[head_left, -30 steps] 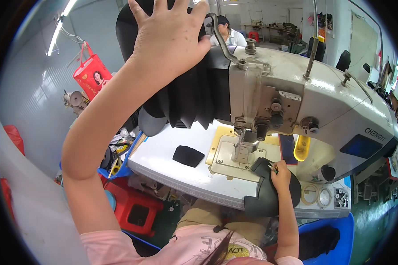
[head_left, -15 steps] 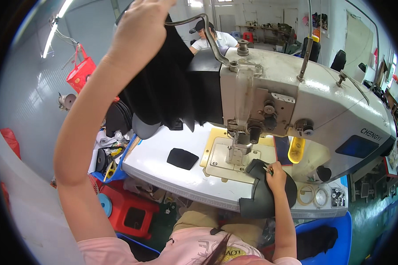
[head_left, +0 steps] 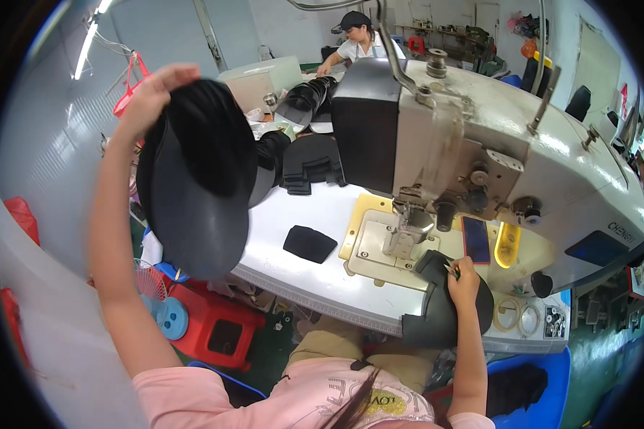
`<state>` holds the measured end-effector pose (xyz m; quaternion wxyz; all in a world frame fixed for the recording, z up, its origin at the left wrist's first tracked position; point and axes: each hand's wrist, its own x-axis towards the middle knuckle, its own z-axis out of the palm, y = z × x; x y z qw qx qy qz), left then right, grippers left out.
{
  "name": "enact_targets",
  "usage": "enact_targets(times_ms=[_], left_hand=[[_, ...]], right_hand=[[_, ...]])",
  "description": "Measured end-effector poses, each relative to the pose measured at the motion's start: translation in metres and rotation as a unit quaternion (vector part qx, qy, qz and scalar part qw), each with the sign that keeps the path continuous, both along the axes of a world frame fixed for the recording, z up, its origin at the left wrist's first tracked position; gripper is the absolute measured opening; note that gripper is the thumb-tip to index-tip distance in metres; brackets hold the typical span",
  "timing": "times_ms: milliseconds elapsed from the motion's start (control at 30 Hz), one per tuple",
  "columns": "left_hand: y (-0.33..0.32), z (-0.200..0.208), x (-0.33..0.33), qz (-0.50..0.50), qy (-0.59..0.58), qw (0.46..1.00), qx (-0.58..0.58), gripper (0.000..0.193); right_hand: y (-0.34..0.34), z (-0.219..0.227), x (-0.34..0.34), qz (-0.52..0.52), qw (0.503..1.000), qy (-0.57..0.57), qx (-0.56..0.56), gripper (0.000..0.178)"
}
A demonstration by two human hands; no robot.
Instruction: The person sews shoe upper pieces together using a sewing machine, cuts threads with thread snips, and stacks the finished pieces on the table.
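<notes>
The person wears a pale pink short-sleeved shirt [head_left: 279, 393] at the bottom of the frame, with a printed design on its front. Both forearms are bare. Khaki trousers [head_left: 336, 350] show just above the shirt.

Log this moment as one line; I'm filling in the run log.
left hand: holds black ribbed piece raised | right hand: on dark piece at sewing machine | small black patch on table

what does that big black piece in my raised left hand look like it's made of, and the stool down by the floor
The black piece in your left hand looks like matte leather or faux leather: smooth, dull, bending in soft folds; which one is unclear. The red stool looks like moulded plastic, with a slight sheen and one-piece rounded edges.
</notes>
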<state>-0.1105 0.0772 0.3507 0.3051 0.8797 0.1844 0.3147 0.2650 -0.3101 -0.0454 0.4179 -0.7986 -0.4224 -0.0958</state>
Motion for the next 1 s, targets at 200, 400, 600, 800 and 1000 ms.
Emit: enact_targets(times_ms=[200, 400, 600, 800, 1000], left_hand=[[0.084, -0.208, -0.037, 0.032, 0.099, 0.983, -0.149, 0.068], [0.107, -0.354, -0.079, 0.103, 0.197, 0.97, -0.099, 0.085], [0.087, -0.315, -0.075, -0.01, 0.306, 0.938, -0.159, 0.111], [0.102, -0.327, -0.072, -0.041, 0.351, 0.933, -0.073, 0.117], [0.114, -0.34, -0.08, -0.058, 0.387, 0.919, -0.047, 0.121]], right_hand=[[0.0, 0.003, -0.002, -0.005, 1.0, -0.009, -0.009, 0.017], [0.006, 0.008, -0.006, -0.001, 0.999, -0.038, -0.017, 0.018], [0.002, 0.003, -0.003, -0.008, 0.997, -0.066, -0.049, 0.019], [0.008, 0.004, -0.009, -0.017, 0.997, -0.054, -0.057, 0.02], [0.007, 0.005, -0.01, -0.023, 0.994, -0.079, -0.071, 0.022]])
